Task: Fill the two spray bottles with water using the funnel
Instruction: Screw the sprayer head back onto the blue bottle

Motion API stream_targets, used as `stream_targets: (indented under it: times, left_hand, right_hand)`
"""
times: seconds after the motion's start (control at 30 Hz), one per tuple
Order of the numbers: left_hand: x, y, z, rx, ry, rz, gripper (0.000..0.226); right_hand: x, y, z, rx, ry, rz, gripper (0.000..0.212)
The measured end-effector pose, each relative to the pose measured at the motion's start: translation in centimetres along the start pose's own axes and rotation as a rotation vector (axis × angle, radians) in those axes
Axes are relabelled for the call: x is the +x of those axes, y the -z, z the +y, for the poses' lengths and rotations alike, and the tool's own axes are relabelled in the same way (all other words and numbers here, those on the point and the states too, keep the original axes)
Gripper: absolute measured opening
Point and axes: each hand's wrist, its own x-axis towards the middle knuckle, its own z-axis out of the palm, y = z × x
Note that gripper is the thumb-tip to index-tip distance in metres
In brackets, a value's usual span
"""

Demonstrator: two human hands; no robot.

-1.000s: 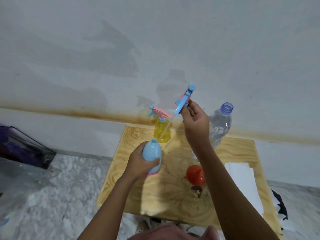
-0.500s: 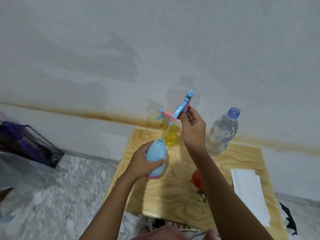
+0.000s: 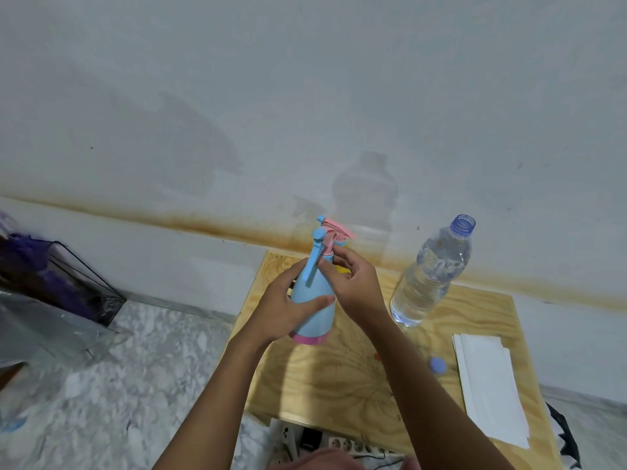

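My left hand [image 3: 280, 308] grips the body of the light blue spray bottle [image 3: 312, 312], held above the wooden table [image 3: 339, 385]. Its blue and pink spray head [image 3: 320, 251] sits on the neck, and my right hand [image 3: 349, 283] pinches it at the collar. The yellow spray bottle is almost wholly hidden behind my hands; only its pink and blue nozzle [image 3: 336, 227] and a sliver of yellow show. An open clear water bottle [image 3: 431, 276], partly filled, stands at the back right. My right forearm hides the orange funnel.
A blue bottle cap [image 3: 437, 365] lies near folded white paper [image 3: 488, 388] on the table's right side. A power strip [image 3: 339, 444] lies below the near edge. A dark wire rack [image 3: 64, 283] and clear plastic sit on the marble floor at left.
The spray head and its tube went down into the blue bottle and now sit on the neck. Both hands came together. The view shifted, showing the cap and hiding the funnel.
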Motion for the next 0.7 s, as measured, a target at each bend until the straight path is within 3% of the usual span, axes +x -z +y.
stream_targets:
  times: [0.1, 0.3, 0.4, 0.53, 0.7]
  left_hand:
    - [0.1, -0.1, 0.0, 0.007, 0.018, 0.014, 0.058]
    - [0.4, -0.2, -0.3, 0.004, 0.026, 0.006, 0.075]
    - [0.5, -0.4, 0.3, 0.003, -0.005, 0.006, 0.067]
    - [0.6, -0.4, 1.4, -0.028, -0.051, 0.002, 0.060]
    - [0.9, -0.6, 1.3, -0.039, -0.060, 0.014, 0.065]
  right_hand:
    - [0.1, 0.0, 0.3, -0.012, -0.032, 0.017, 0.018]
    - [0.8, 0.5, 0.2, -0.021, -0.076, 0.008, 0.025]
    - [1.1, 1.1, -0.6, 0.098, -0.099, -0.026, 0.010]
    - [1.1, 1.4, -1.2, 0.206, -0.098, -0.043, 0.010]
    - [0.6, 0.9, -1.0, 0.146, -0.054, 0.004, 0.016]
